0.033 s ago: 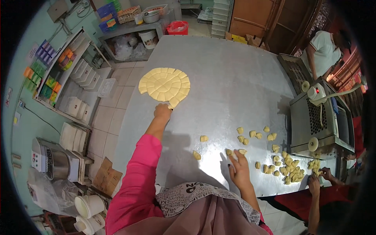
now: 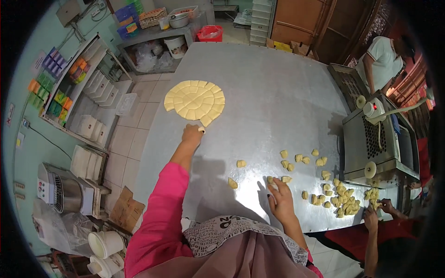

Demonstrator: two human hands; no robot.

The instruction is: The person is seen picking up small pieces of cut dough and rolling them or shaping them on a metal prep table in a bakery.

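A flat yellow dough disc [image 2: 194,99], scored into many pieces with one corner jutting from its near edge, lies on the metal table. Just below that edge is my left hand [image 2: 191,135], its fingers closed on a small pale dough piece [image 2: 201,130]. My right hand [image 2: 282,204] hovers over or rests on the table, fingers stretched out. Its fingertips are at two dough lumps, one on the left [image 2: 270,179] and one on the right [image 2: 287,179]; whether they touch is unclear. Two more lumps lie between my hands, one farther [image 2: 241,163] and one nearer [image 2: 232,183].
A dough pile [image 2: 346,203] and scattered lumps lie to the right, where another person's hands [image 2: 371,217] handle dough. A metal machine [image 2: 371,143] stands at the table's right edge. Shelving [image 2: 88,88] lines the left wall, and a red bucket [image 2: 210,33] sits beyond the far edge.
My left hand has drawn back slightly from the disc, with a dough piece now showing in its fingers. My right hand has shifted slightly left.
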